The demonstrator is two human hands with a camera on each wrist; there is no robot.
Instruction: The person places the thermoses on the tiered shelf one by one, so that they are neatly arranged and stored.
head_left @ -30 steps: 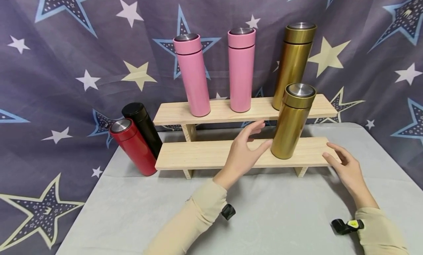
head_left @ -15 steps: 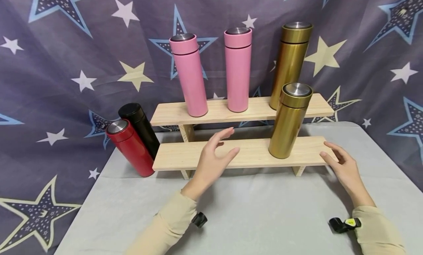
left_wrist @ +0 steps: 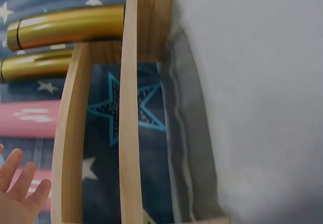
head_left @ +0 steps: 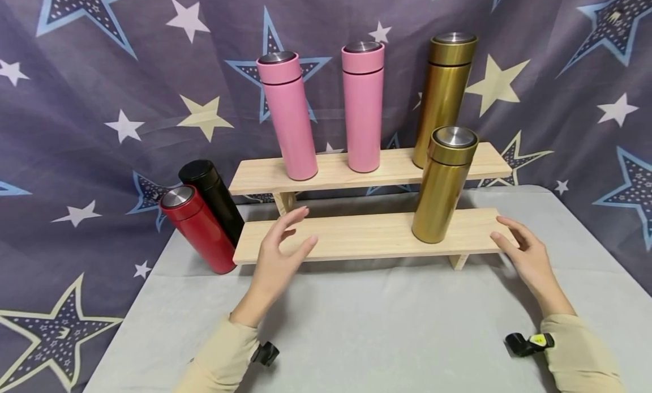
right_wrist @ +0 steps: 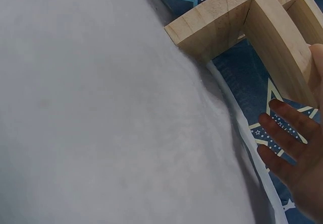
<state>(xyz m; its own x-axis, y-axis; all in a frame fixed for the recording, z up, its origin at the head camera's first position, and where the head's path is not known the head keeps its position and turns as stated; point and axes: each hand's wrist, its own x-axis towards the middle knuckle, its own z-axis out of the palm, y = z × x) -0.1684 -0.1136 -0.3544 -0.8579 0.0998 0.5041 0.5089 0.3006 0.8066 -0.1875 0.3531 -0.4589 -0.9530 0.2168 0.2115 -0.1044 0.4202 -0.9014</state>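
My left hand (head_left: 277, 257) holds nothing; its thumb and fingers are spread apart over the left front part of the lower wooden shelf (head_left: 336, 240). At the right end of that shelf is my right hand (head_left: 527, 263), its thumb and fingertips right at the board's end; in the right wrist view its fingers (right_wrist: 282, 135) are spread and straight. A gold thermos flask (head_left: 442, 195) stands upright on the lower shelf, right of the middle. Two pink flasks, one at the left (head_left: 289, 124) and one in the middle (head_left: 364, 115), stand on the upper shelf with another gold flask (head_left: 444, 93).
A red flask (head_left: 201, 231) and a black flask (head_left: 214, 195) stand on the grey tabletop (head_left: 387, 325), close by the shelf's left end. The upper shelf (head_left: 331, 172) rises behind the lower one. A star-patterned cloth (head_left: 122, 257) hangs behind everything.
My left hand has moved left along the lower shelf, away from the front gold flask. My right hand stays at the shelf's right end. The flasks keep their places.
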